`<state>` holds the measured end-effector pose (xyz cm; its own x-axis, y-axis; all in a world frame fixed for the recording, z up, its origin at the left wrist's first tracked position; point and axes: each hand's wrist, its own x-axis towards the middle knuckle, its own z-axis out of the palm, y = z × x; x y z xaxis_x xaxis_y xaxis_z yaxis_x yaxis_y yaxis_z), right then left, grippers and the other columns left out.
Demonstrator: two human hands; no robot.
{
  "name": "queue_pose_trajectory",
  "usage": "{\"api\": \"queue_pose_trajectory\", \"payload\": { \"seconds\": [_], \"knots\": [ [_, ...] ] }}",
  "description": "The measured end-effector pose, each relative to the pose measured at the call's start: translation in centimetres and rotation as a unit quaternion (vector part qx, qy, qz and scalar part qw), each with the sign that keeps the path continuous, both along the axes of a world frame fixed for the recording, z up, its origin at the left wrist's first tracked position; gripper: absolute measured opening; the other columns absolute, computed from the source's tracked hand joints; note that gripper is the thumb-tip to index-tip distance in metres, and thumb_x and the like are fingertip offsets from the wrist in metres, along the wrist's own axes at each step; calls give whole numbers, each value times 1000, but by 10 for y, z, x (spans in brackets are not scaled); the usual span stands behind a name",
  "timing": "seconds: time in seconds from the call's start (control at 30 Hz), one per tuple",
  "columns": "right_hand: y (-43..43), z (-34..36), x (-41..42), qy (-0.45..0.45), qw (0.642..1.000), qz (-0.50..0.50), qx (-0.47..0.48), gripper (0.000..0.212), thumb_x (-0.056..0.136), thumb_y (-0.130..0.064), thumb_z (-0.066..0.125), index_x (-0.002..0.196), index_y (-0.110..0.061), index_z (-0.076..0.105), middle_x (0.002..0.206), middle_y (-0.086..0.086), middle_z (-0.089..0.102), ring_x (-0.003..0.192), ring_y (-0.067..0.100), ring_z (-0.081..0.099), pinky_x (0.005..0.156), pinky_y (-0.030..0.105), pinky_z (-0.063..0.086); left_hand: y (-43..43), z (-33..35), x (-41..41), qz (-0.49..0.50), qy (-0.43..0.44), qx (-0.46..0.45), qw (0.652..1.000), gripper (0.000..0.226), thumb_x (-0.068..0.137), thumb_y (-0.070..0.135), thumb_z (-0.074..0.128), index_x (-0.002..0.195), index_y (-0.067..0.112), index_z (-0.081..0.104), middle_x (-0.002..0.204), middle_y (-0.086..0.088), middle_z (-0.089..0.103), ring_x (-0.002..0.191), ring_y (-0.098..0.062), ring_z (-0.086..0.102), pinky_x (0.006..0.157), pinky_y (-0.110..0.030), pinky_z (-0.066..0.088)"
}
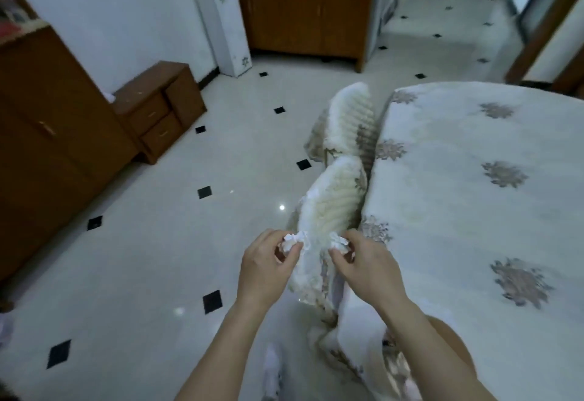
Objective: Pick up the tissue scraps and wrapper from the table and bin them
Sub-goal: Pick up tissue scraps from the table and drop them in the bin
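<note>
Fingers of the left hand point(268, 258) pinch a crumpled tissue wad point(292, 242); the right hand point(363, 261) pinches a smaller wad point(339, 242) the same way. Both are held in the air beside the table point(474, 179), over the chairs point(335, 198). Pickup looks done and carrying is in hand; next comes finding the bin, which I cannot see, and letting go above it. The wads are balled up, with no clear long axis or pointing end. No wrapper shows.
</note>
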<state>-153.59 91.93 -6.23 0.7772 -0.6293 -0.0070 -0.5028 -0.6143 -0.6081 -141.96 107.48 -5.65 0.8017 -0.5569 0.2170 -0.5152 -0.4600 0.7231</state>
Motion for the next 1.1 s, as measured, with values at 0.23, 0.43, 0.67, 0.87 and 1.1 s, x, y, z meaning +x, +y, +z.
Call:
{"api": "queue_pose_trajectory", "payload": {
  "seconds": [0.23,0.43,0.67,0.87,1.1],
  "knots": [
    [-39,1,-34,16,975,-220,-10,18,88,-46,56,94,-29,56,77,-14,60,78,18,59,58,31,41,-95,-8,16,-237,9,-5,971,8,87,26,71,90,20,68,78,15,57,68,-4,52,63,-13,38],
    [-27,13,-67,24,923,-382,-26,14,89,-44,54,93,-30,56,78,-9,62,76,17,59,60,32,47,-143,-9,1,-425,32,-31,904,12,90,30,67,97,22,69,85,9,63,72,-8,57,65,-24,46],
    [38,12,-131,12,825,-565,-35,21,86,-44,60,103,-32,61,81,-14,63,75,9,62,67,34,52,-158,-19,-56,-605,34,-36,795,8,90,31,66,92,23,67,76,12,55,68,-9,55,60,-20,43],
    [98,7,-161,1,771,-633,-63,29,87,-39,64,115,-31,62,88,-10,65,71,9,61,68,35,52,-145,-23,-88,-670,0,-30,741,18,91,38,59,94,22,66,81,13,56,76,-9,51,66,-25,43],
    [119,3,-156,-1,763,-642,-79,28,85,-38,59,113,-32,61,98,-7,67,76,15,63,69,35,52,-137,-22,-85,-666,-63,-35,743,24,89,42,54,96,22,67,86,11,60,80,-13,50,70,-26,42]
  ]
}}
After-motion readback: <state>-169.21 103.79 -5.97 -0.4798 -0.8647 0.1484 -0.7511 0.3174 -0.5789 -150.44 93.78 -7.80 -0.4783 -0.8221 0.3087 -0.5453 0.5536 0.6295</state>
